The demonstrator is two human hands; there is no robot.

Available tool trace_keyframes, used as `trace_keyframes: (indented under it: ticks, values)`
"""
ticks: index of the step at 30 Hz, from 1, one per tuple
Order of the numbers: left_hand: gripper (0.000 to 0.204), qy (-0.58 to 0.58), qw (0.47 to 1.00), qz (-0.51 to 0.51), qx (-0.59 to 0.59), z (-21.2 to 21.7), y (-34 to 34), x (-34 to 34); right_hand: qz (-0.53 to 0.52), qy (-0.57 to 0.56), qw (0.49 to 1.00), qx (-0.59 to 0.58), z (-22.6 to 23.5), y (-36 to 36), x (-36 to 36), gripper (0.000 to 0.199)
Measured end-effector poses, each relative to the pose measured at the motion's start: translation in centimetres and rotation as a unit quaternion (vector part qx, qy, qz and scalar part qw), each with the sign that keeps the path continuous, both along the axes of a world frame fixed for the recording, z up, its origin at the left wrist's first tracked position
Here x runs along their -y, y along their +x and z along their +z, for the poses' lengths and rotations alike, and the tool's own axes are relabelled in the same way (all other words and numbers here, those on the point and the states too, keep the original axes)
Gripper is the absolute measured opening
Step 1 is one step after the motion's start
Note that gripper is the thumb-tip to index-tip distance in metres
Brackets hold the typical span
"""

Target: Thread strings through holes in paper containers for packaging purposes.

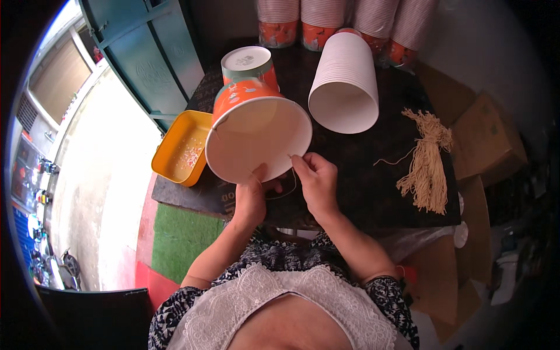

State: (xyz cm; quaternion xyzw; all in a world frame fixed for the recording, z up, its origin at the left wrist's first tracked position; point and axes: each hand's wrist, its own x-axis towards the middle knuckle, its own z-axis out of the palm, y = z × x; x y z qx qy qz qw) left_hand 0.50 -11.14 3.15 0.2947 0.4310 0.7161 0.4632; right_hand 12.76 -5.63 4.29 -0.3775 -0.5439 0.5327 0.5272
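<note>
1 orange bucket (256,137) in my two hands, tilted, mouth toward me, above 1 black table (361,192). My left hand (251,197) is clamped on its near rim, thumb inside, other fingers partly hidden outside. My right hand (318,178) has thumb and forefinger together, pinching 1 thin cord (294,179) at the bucket's right near rim. Around the orange bucket: 1 upside-down bucket (247,58) just behind it; 1 nested white stack (344,76) on its side, behind and right, cup count unclear; 4 plastic-wrapped stacks (322,14) farther behind; 1 yellow tub (165,149) just beside it on the left, with many small pale and pink bits (189,156), too tiny to count; 1 beige cord bundle (429,166) well apart on its right, 1 strand sticking out bucketward
</note>
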Motion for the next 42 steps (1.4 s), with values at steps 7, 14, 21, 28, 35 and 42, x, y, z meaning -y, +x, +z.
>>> trace_keyframes:
  ticks: [7,14,21,28,35,42]
  values:
    - [0.046,-0.047,0.993,-0.099,0.036,-1.0,-0.4,0.5,-0.047,0.003,0.999,0.011,-1.1,-0.7,-0.9,0.021]
    - [0.064,-0.053,0.973,-0.221,0.04,-0.7,-0.8,2.2,-0.095,0.058,0.991,0.069,-1.3,-0.8,-1.8,0.025]
    - [0.009,0.08,0.938,-0.177,-0.287,2.3,-1.0,1.5,-0.068,0.047,0.993,0.079,-1.8,-1.0,-1.9,0.026]
    - [0.015,0.025,0.808,0.049,-0.587,0.7,-1.9,-4.1,-0.022,-0.009,0.989,0.149,-2.7,-0.9,-2.6,0.021]
    - [0.019,-0.026,0.783,0.018,-0.621,0.2,-2.7,-6.8,0.023,0.029,0.978,0.204,-4.1,-1.0,-5.0,0.015]
    - [0.02,-0.07,0.78,-0.079,-0.617,0.6,-3.6,-8.7,0.092,-0.034,0.964,0.248,-3.9,-1.1,-7.6,0.018]
